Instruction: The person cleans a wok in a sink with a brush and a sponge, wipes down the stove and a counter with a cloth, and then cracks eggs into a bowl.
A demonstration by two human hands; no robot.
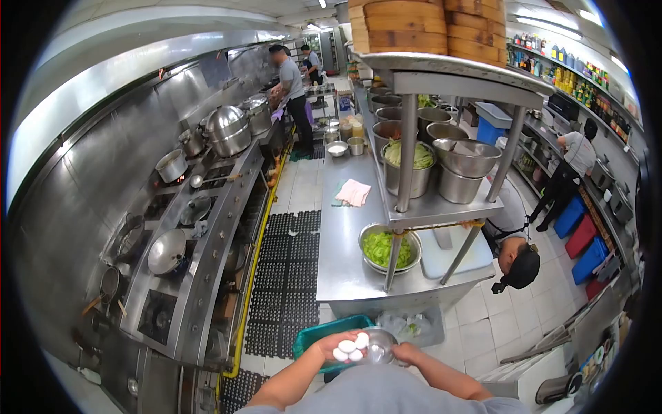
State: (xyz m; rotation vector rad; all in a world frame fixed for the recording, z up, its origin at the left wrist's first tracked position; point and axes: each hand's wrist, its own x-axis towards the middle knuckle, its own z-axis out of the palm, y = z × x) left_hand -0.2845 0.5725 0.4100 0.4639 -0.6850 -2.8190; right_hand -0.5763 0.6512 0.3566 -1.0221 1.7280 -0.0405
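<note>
1. We are standing at the near end of the long steel desk (345, 228), which is carrying a bowl of greens (387, 248).
2. A green bin (314, 336) is sitting just below the desk's near end.
3. Our right hand (408, 354) is holding a small steel bowl (379, 343) just off the desk's near end, with the fingers clamping its rim.
4. Our left hand (329, 345) is cupping several white eggs (348, 347) there too. They are touching the bowl's edge, and the fingers are curling around them.

Bright overhead ceiling lights (586, 15), glare on steel wall (103, 124), heavy fisheye curving, black vignette corners, sharp centre.
</note>
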